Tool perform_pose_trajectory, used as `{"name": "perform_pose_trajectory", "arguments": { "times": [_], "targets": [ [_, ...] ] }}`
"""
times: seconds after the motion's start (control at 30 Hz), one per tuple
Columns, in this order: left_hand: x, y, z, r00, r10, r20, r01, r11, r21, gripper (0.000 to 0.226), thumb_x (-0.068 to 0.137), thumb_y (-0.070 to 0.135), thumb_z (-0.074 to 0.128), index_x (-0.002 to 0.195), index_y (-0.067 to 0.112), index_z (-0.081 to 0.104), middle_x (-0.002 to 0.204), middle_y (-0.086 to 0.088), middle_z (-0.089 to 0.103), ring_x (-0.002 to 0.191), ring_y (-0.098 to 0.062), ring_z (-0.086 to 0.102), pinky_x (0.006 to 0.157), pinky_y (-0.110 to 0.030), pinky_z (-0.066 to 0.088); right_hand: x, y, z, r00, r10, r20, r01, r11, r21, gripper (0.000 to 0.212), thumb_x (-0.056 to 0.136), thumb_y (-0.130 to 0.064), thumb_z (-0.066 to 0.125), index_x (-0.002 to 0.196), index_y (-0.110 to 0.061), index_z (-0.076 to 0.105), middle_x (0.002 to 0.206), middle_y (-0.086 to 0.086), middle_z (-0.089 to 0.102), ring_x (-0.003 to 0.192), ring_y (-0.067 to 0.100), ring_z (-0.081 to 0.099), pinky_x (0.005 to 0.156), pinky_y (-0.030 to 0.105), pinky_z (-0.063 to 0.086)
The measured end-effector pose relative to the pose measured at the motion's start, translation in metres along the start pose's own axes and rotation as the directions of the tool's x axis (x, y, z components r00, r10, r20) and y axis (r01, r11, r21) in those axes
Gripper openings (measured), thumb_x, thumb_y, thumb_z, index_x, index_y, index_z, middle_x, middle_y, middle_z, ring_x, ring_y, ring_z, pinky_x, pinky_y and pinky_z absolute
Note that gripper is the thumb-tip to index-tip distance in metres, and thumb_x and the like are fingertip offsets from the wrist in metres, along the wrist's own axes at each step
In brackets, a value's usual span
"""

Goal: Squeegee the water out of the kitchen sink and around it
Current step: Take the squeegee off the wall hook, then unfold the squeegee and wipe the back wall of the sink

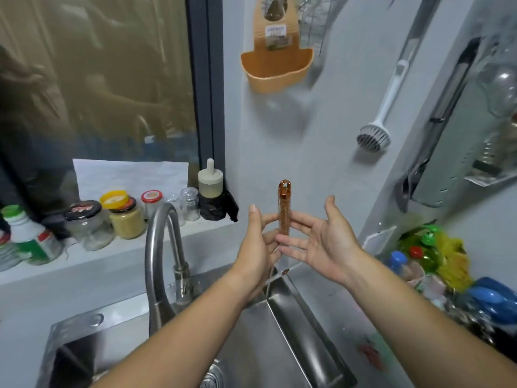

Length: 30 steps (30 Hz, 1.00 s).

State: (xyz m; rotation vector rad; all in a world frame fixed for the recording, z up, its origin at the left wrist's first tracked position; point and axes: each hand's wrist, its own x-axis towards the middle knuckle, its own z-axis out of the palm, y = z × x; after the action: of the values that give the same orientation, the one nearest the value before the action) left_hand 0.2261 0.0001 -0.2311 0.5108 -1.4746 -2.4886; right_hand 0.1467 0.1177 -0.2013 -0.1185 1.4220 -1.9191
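A squeegee with a copper-coloured handle (284,208) stands upright in the air above the back right corner of the steel sink (307,331). Its pale lower part runs down between my hands and is mostly hidden. My left hand (256,247) holds the handle from the left, thumb up and fingers reaching round its lower end. My right hand (321,239) is open, palm turned up, with straight fingers touching the handle from the right. The sink's drain (212,376) shows at the bottom edge, below my left forearm.
A curved steel faucet (162,247) rises left of my hands. Jars and bottles (126,217) line the window ledge. An orange basket (275,68) and a dish brush (375,135) hang on the wall. Bottles and clutter (436,256) crowd the right counter under a wall rack (447,130).
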Motion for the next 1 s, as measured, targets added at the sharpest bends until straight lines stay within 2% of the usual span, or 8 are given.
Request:
{"name": "perform_pose_trajectory", "arguments": {
  "times": [0.13, 0.23, 0.4, 0.6, 0.73, 0.83, 0.93, 1.0],
  "targets": [
    [-0.022, -0.045, -0.040, 0.979, -0.182, -0.092, 0.171, 0.978, -0.123, 0.082, 0.097, 0.072, 0.019, 0.113, 0.007, 0.066, 0.122, -0.025, 0.066, 0.111, -0.029, 0.065, 0.085, -0.037, 0.052, -0.008, 0.051, -0.002, 0.993, 0.101, -0.067, -0.107, 0.990, -0.090, 0.105, 0.086, -0.082, 0.019, 0.122, 0.005, 0.064, 0.141, 0.019, 0.055, 0.109, 0.051, 0.064, 0.106, 0.054, 0.045],
    [-0.033, -0.074, -0.061, 0.939, -0.333, -0.086, 0.320, 0.938, -0.135, 0.084, 0.095, 0.075, 0.022, 0.111, 0.004, 0.064, 0.125, -0.030, 0.064, 0.113, -0.036, 0.064, 0.085, -0.043, 0.052, -0.019, 0.085, -0.011, 0.990, 0.141, -0.020, -0.142, 0.985, -0.102, 0.110, 0.087, -0.081, 0.016, 0.104, 0.012, 0.073, 0.120, 0.025, 0.069, 0.103, 0.046, 0.068, 0.102, 0.049, 0.049],
    [-0.044, -0.098, -0.071, 0.899, -0.432, -0.075, 0.422, 0.898, -0.122, 0.075, 0.096, 0.073, 0.027, 0.104, 0.005, 0.058, 0.090, -0.020, 0.074, 0.073, -0.029, 0.074, 0.096, -0.053, 0.048, -0.038, 0.113, -0.030, 0.981, 0.183, 0.065, -0.159, 0.948, -0.276, 0.111, 0.089, -0.078, 0.010, 0.110, 0.013, 0.070, 0.112, 0.033, 0.069, 0.104, 0.040, 0.071, 0.108, 0.050, 0.042],
    [-0.032, -0.126, -0.065, 0.828, -0.561, 0.010, 0.559, 0.823, -0.102, 0.087, 0.091, 0.079, 0.025, 0.125, 0.009, 0.062, 0.131, -0.027, 0.064, 0.114, -0.040, 0.068, 0.103, -0.054, 0.046, -0.045, 0.131, -0.064, 0.980, 0.187, 0.065, -0.105, 0.770, -0.629, 0.106, 0.080, -0.084, 0.008, 0.093, -0.010, 0.081, 0.103, 0.013, 0.078, 0.107, 0.025, 0.071, 0.114, 0.048, 0.034],
    [-0.019, -0.157, -0.055, 0.864, -0.496, -0.088, 0.492, 0.868, -0.067, 0.086, 0.093, 0.078, 0.021, 0.117, 0.010, 0.068, 0.122, -0.022, 0.071, 0.118, -0.032, 0.067, 0.104, -0.048, 0.046, -0.046, 0.133, -0.080, 0.978, 0.210, 0.013, -0.152, 0.745, -0.650, 0.083, 0.094, -0.067, 0.014, 0.102, -0.015, 0.079, 0.111, 0.010, 0.075, 0.103, 0.025, 0.071, 0.089, 0.039, 0.054],
    [0.001, -0.184, -0.045, 0.895, -0.410, -0.177, 0.390, 0.911, -0.134, 0.087, 0.094, 0.076, 0.024, 0.117, 0.007, 0.072, 0.115, -0.015, 0.073, 0.110, -0.029, 0.068, 0.107, -0.048, 0.045, -0.028, 0.141, -0.096, 0.966, 0.240, -0.094, -0.249, 0.772, -0.585, 0.040, 0.101, -0.048, 0.045, 0.114, -0.014, 0.063, 0.112, 0.016, 0.069, 0.095, 0.032, 0.072, 0.077, 0.049, 0.062],
    [0.013, -0.198, -0.039, 0.916, -0.352, -0.191, 0.319, 0.930, -0.185, 0.080, 0.097, 0.070, 0.029, 0.115, 0.003, 0.068, 0.099, -0.012, 0.070, 0.094, -0.024, 0.067, 0.099, -0.040, 0.048, -0.008, 0.149, -0.106, 0.939, 0.309, -0.150, -0.337, 0.748, -0.571, 0.038, 0.095, -0.047, 0.058, 0.113, -0.013, 0.058, 0.098, 0.015, 0.069, 0.063, 0.023, 0.070, 0.053, 0.034, 0.056],
    [0.021, -0.208, -0.036, 0.934, -0.302, -0.190, 0.280, 0.950, -0.138, 0.063, 0.098, 0.066, 0.035, 0.109, 0.010, 0.063, 0.096, -0.004, 0.067, 0.087, -0.016, 0.067, 0.090, -0.035, 0.046, 0.007, 0.155, -0.119, 0.962, 0.240, -0.132, -0.264, 0.679, -0.685, 0.032, 0.097, -0.049, 0.053, 0.108, -0.020, 0.060, 0.087, 0.011, 0.070, 0.050, 0.010, 0.058, 0.043, 0.024, 0.046]
  ]
}}
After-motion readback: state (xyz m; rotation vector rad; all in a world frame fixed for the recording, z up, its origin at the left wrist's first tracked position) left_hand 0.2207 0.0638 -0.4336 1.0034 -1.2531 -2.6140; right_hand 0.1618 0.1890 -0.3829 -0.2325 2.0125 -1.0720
